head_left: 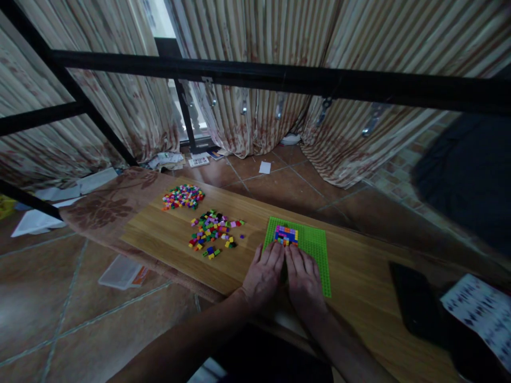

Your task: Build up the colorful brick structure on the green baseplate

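Bare forearms (pixel 191 335) are stretched across the near edge of the table (pixel 359 266). Left hand (pixel 263 274) and right hand (pixel 304 274) are held side by side, fingers together, fingertips brought to the near edge of the brick block (pixel 286 234) on the green baseplate (pixel 318 260); whether anything is pinched in either grip cannot be told. Bricks could be seated askew if pressed unevenly, and the loose bricks (pixel 211 229) at left could be scattered by a sweeping sleeve-less arm. The block's near side is hidden by fingers; the printed sheet (pixel 481 314) is cut off at right.
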`<state>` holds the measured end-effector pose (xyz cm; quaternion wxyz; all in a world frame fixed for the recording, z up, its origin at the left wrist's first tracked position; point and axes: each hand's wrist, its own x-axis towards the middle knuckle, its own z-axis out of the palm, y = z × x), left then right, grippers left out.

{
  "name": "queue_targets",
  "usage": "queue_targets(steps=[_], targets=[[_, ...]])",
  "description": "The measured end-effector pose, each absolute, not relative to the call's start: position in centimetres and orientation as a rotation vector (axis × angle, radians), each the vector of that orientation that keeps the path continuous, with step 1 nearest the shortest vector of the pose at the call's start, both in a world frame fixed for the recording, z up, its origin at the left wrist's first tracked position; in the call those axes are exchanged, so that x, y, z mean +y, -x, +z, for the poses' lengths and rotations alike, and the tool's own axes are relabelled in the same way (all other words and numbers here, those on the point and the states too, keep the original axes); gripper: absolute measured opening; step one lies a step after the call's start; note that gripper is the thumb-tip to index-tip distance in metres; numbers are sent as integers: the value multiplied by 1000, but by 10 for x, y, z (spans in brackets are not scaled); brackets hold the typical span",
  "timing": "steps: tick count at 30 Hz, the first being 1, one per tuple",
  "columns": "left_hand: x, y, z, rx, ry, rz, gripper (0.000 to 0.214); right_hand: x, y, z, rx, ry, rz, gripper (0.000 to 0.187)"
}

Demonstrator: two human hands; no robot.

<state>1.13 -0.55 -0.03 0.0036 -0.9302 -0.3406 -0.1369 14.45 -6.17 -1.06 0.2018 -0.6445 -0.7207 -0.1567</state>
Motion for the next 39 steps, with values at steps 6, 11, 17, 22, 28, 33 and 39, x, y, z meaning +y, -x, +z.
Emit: queue_targets(steps=[6,11,17,22,28,33,39], targets=[[-9,0,3,-1138,3017,-652,58,-63,-149,-8,-1913,1797,-292,65],[-22,35,-5,-1312,2971,-880,71,-83,-138,-12,-1647,1821,-237,56],[-39,78,-16,-1471,2883,-921,58,-113,-112,-22,-1640,1784,-131,45],[-49,92,-15,-1552,2902,-939,44,-113,-80,-25,-1787,1692,17,40],[-56,108,-11,-1570,2978,-891,35,-83,-48,-27,-1862,1624,140,34],[-58,120,-11,-1487,3092,-792,44,-30,-36,-18,-1847,1655,117,30],[-59,123,-13,-1487,3133,-746,48,19,-29,-20,-1813,1800,69,24]])
